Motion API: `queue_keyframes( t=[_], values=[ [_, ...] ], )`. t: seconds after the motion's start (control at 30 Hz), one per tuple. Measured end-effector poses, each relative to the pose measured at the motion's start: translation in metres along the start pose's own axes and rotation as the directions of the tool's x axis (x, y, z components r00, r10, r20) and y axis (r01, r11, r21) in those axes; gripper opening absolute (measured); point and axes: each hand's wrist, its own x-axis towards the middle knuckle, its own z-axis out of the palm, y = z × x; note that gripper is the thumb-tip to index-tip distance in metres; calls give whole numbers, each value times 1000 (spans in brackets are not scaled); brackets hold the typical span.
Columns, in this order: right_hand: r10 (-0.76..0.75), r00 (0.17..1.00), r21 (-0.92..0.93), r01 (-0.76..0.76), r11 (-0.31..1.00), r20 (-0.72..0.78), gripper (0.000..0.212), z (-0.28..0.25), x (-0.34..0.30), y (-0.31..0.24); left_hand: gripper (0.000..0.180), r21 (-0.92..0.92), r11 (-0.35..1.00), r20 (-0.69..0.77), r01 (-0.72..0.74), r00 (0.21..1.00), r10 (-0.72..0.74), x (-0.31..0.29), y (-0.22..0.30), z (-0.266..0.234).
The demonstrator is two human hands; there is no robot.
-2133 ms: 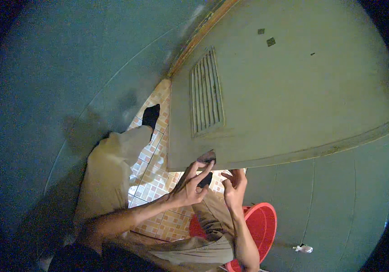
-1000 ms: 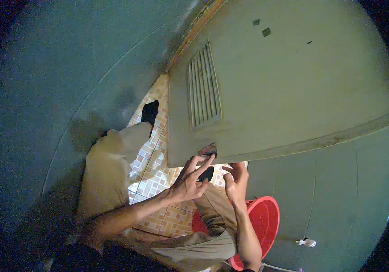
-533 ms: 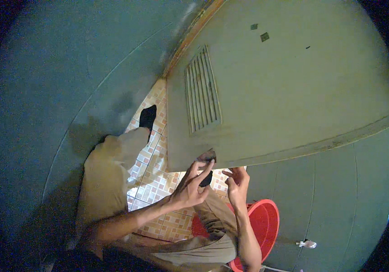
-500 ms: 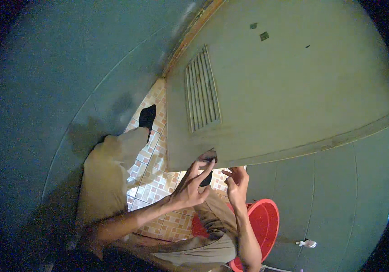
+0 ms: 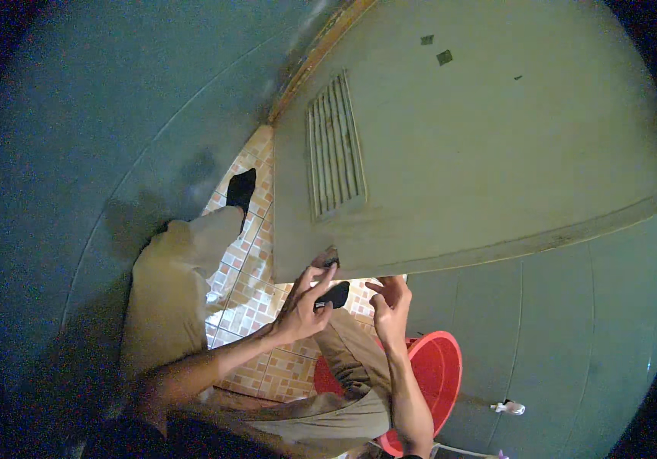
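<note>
The left hand (image 5: 302, 310) pinches a small dark object (image 5: 334, 294) between thumb and fingers, its long axis slanting up toward the lower corner of the green door (image 5: 497, 153). The right hand (image 5: 390, 306) hangs just beside it, fingers loosely curled and holding nothing, so the left is the nearer. Below lie the tiled floor (image 5: 248, 283) and a red basin (image 5: 435, 375) by the right forearm.

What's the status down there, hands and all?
Left hand grips small dark object. Right hand open beside it. Green door right ahead, red basin below.
</note>
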Motion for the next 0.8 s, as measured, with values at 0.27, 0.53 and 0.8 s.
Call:
queue_keyframes(
  t=[0.27, 0.53, 0.8],
  values=[
    [-11, 1000, 0, 11, 1000, 11, 59, 0, -3, -2, 87, -17, 1000, 84, -23, 996, 25, 15, 37, -5],
    [-48, 998, -59, 50, 997, 35, 44, 3, -5, -7, 85, -19, 996, 19, -92, 996, 92, 18, 41, -15],
    [-50, 998, -48, 51, 998, 27, 60, 6, -2, -4, 83, -29, 999, 14, -22, 1000, 22, 1, 2, -9]
  ],
)
